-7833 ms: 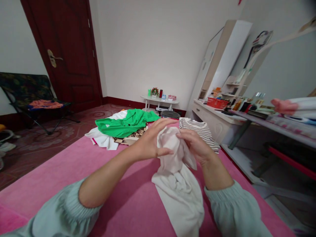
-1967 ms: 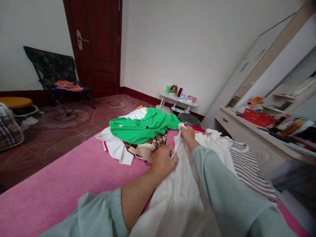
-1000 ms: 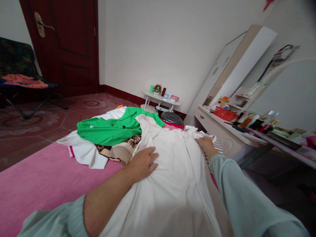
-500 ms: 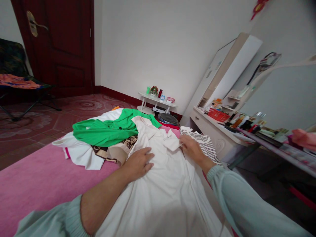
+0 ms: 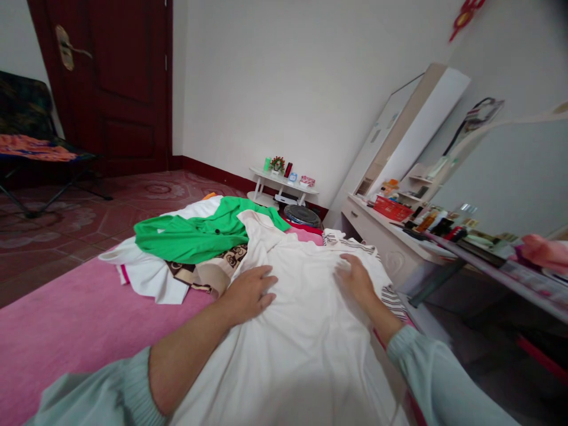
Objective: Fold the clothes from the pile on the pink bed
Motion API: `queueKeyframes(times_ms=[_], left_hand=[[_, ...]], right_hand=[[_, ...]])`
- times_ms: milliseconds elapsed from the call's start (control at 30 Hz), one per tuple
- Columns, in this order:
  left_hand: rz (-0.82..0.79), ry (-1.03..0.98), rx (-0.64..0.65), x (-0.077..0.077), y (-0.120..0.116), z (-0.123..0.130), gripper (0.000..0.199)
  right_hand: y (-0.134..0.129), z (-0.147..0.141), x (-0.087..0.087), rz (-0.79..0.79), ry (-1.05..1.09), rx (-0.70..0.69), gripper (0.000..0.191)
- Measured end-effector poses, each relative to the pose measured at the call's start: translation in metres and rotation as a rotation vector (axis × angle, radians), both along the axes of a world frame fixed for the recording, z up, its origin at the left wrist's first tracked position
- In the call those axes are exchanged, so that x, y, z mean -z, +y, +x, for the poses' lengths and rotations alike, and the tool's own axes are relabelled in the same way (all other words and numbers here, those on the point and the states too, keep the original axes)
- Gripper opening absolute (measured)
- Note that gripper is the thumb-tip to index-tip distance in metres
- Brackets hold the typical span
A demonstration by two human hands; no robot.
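A white shirt is spread out in front of me, reaching from the bottom of the view up to its collar end. On its left side lies my left hand, palm down with fingers apart. My right hand rests at the shirt's upper right, fingers loosely bent and apart, touching the cloth without a visible grip. Cloth of the shirt lies flat beyond that hand and partly covers a black-and-white striped garment. Left of the collar is a green garment with a dark button.
Under the clothes is a pink bed cover. A brown patterned cloth and a white garment lie beneath the green one. To the right stands a dressing table with a red basket. A low white shelf stands beyond the bed.
My right hand has let go of the folded-up white cloth and moved slightly right and down. That cloth now lies spread over the striped garment. My left hand has stayed put.
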State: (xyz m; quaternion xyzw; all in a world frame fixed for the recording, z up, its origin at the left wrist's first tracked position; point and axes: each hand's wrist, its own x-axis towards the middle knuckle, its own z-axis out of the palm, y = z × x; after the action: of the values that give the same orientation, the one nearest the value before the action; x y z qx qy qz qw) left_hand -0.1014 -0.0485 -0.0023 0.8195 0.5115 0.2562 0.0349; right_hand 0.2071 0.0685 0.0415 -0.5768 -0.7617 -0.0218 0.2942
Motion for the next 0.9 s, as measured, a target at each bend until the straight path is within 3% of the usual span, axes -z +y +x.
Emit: queueKeyframes(times_ms=[67,167,367,567,667,767,900], left_hand=[[-0.014,-0.001,0.001,-0.002,0.000,-0.001,0.041],[-0.035,0.000,-0.004,-0.003,-0.002,-0.001,0.042],[-0.080,-0.072,-0.110,-0.010,0.011,0.002,0.048],[-0.227,0.044,-0.363,-0.053,0.080,0.006,0.079],[-0.127,0.102,-0.450,-0.070,0.118,0.004,0.075],[-0.035,0.109,-0.498,-0.072,0.146,-0.001,0.070],[-0.070,0.102,-0.541,-0.059,0.168,-0.006,0.070]], right_hand=[[-0.022,-0.035,0.015,-0.112,-0.065,-0.140,0.061],[-0.049,-0.070,0.033,-0.262,-0.166,-0.157,0.067],[-0.065,-0.079,0.043,-0.249,-0.270,-0.102,0.061],[-0.067,-0.077,0.041,-0.150,-0.227,-0.143,0.054],[-0.067,-0.077,0.043,-0.126,-0.201,-0.145,0.052],[-0.065,-0.076,0.045,-0.125,-0.187,-0.149,0.051],[-0.065,-0.076,0.046,-0.124,-0.178,-0.151,0.052]])
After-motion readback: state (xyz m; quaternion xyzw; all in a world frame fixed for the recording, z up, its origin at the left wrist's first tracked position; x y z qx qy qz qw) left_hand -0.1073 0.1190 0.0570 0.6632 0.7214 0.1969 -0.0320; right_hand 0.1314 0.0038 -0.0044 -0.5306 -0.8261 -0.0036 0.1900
